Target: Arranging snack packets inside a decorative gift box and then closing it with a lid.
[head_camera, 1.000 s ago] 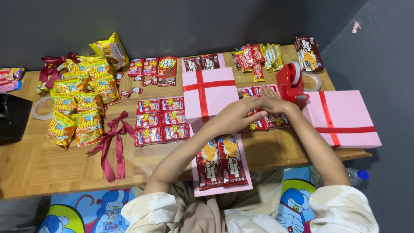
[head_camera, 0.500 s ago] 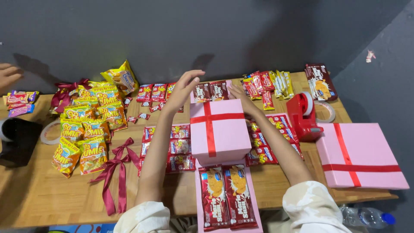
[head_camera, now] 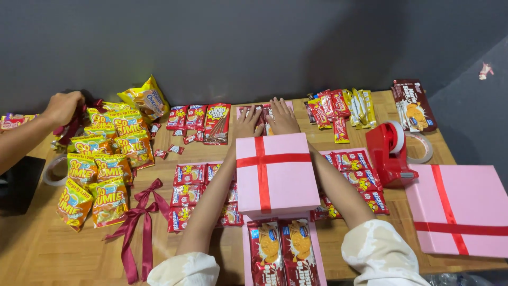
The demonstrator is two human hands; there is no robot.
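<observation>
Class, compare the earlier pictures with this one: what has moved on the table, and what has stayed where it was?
Both hands left the tape dispenser side; the left hand and right hand now rest on snack packets behind the pink ribboned box, which now lies between the forearms. Another person's hand has reached the yellow packets. The dark red bow and the second pink box stayed put.

Both arms stretched fwd, L hand [head_camera: 248, 123] & R hand [head_camera: 282, 117] side by side, palms down, fingers flat.
</observation>
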